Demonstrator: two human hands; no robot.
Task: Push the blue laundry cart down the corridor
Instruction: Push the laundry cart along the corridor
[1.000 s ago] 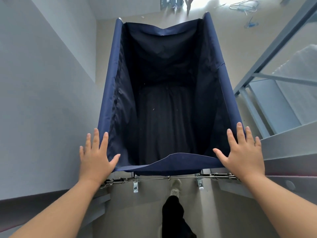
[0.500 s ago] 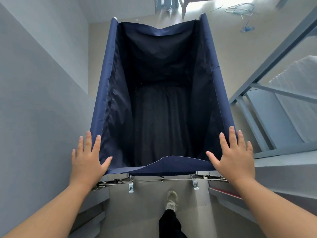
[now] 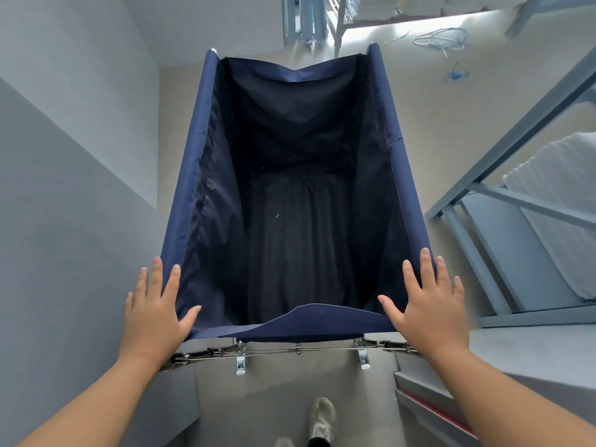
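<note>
Head view: my left hand [image 3: 154, 312] and right hand [image 3: 429, 306] lie flat, fingers spread, on the cart [image 3: 190, 175] near corners. I'd press evenly, steering between wall [image 3: 64, 221] and shelf [image 3: 503, 175].

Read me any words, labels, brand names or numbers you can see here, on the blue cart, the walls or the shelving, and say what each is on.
None: no readable text anywhere in this view.
Blue laundry cart: plain fabric, no label or brand showing.
Wall: bare, no sign.
Grey shelf frame: no tag or number visible.
Shoe: no marking can be made out.
</note>
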